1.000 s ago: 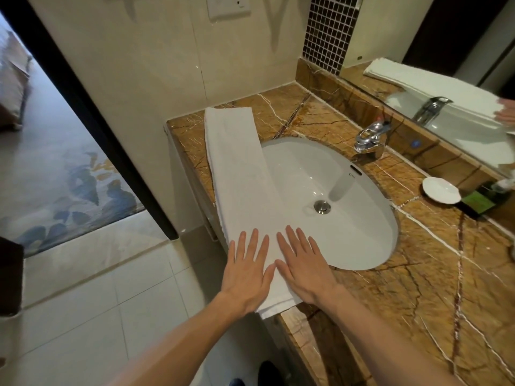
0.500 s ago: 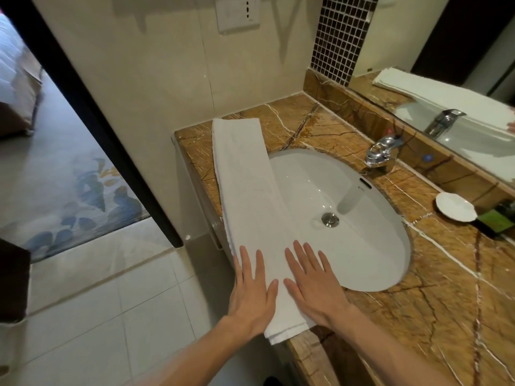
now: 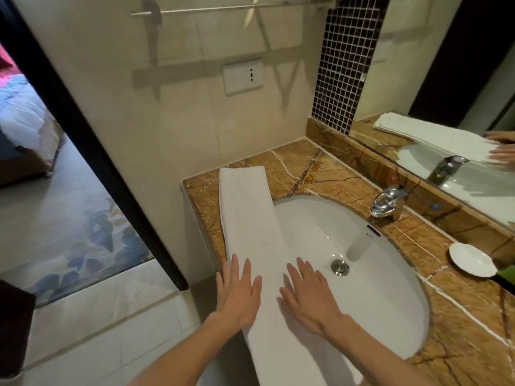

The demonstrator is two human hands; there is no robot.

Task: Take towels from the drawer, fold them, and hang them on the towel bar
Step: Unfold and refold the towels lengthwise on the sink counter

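A white towel (image 3: 252, 221), folded into a long narrow strip, lies along the left side of the brown marble counter (image 3: 312, 174) and over the left rim of the white sink (image 3: 390, 296). My left hand (image 3: 237, 295) rests flat on the towel's left edge with fingers spread. My right hand (image 3: 310, 298) lies flat on its right edge, over the basin. Neither hand grips the cloth. A thin metal towel bar (image 3: 223, 9) runs along the wall high above the counter.
A chrome faucet (image 3: 387, 203) stands behind the sink, a small white dish (image 3: 472, 260) to its right. A mirror (image 3: 459, 107) lines the right wall. A wall socket (image 3: 243, 76) sits below the bar. A dark door frame (image 3: 92, 151) opens left onto a carpeted room.
My head has tilted up, bringing the towel bar into view. My hands have slid apart, from side by side to the towel's two long edges.
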